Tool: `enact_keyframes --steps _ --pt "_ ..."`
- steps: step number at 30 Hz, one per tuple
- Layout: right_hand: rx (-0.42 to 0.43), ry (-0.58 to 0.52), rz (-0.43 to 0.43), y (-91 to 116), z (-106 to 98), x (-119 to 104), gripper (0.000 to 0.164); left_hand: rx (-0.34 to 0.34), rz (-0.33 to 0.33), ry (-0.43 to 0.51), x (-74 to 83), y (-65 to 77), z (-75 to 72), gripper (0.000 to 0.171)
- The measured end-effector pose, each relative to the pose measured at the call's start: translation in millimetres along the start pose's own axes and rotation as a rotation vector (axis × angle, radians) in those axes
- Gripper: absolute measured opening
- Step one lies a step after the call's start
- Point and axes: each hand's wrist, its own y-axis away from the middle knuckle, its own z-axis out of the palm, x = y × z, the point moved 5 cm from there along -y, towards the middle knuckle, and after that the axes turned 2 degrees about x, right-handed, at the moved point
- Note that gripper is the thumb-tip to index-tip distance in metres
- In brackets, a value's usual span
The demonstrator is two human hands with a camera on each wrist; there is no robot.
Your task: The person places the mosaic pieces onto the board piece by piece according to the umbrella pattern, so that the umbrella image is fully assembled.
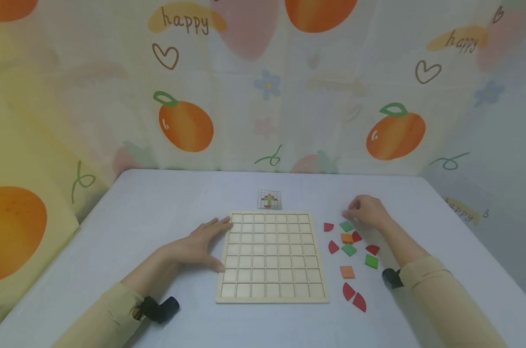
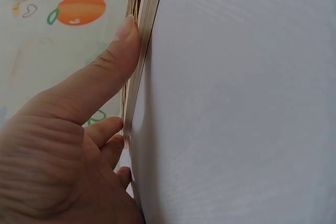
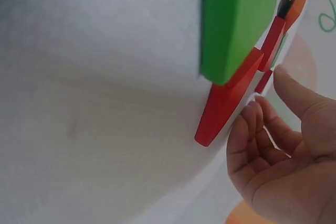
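Note:
A pale wooden grid board (image 1: 270,256) lies on the table, its squares bare. At its left edge my left hand (image 1: 197,244) rests with fingers spread; in the left wrist view the thumb (image 2: 123,43) lies against the board's edge. To the right of the board, my right hand (image 1: 366,210) bends its fingers down at the table. In the right wrist view a small red piece (image 3: 263,82) shows between its thumb and fingertips, pinched and partly hidden. Close by lie a green square (image 1: 346,225), an orange square (image 1: 347,238) and a red quarter-circle (image 1: 356,236).
A small card (image 1: 269,199) with a coloured figure on a grid lies behind the board. More flat pieces are scattered right of it, including a green square (image 1: 371,261), an orange square (image 1: 347,271) and a red quarter-circle (image 1: 359,302). A printed cloth hangs behind the table.

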Motion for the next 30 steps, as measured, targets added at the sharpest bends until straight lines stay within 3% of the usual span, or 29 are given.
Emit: enact_keyframes --steps 10,20,25,30 --pt "0.050 0.010 -0.001 2 2 -7 0.025 0.000 0.009 -0.009 2.0 -0.6 0.1 0.111" --pt "0.108 -0.023 -0.084 1 -3 -13 0.018 0.005 0.009 -0.003 0.7 -0.9 1.4 0.111" --pt "0.120 -0.104 -0.151 -1 -11 -29 0.016 0.005 -0.002 -0.008 -1.0 -1.2 2.4 0.112" --pt "0.055 -0.227 -0.217 -3 -10 -56 0.016 0.004 0.008 -0.010 -0.8 -2.5 2.3 0.112"
